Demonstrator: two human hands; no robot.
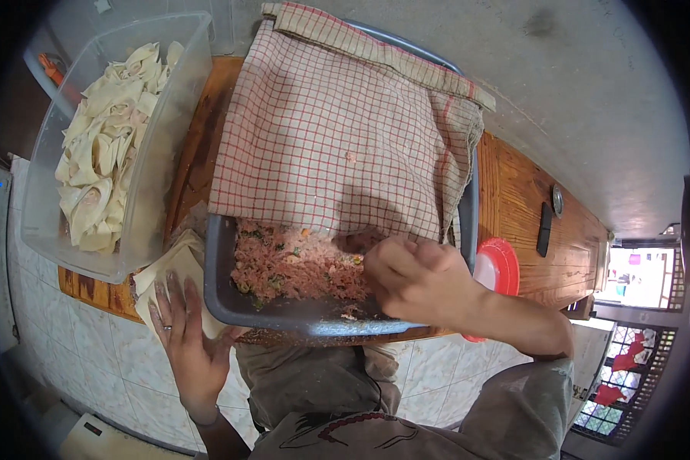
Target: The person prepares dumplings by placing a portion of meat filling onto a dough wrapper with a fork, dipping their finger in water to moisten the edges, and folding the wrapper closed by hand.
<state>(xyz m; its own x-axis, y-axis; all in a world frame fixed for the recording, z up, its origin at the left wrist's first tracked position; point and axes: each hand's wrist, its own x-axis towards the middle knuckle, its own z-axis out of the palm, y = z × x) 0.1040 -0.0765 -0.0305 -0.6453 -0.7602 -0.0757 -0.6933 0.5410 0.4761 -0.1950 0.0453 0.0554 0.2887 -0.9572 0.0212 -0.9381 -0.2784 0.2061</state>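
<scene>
My left hand rests with its fingers spread on a stack of thin dough wrappers by the tub's left side. A ring shows on one finger. My right hand is curled over the near right part of the ground meat filling, flecked with green; its fingertips are hidden, and I cannot tell whether they hold anything. The filling lies in a dark grey plastic tub. A red-checked cloth covers the tub's far part, with a small bit of meat on top.
A clear plastic bin at the left holds many filled, folded dumplings. Right of the tub sits a red plastic dish, partly behind my forearm. Farther along the wooden table lie a dark phone-like object and a small metal lid-like item.
</scene>
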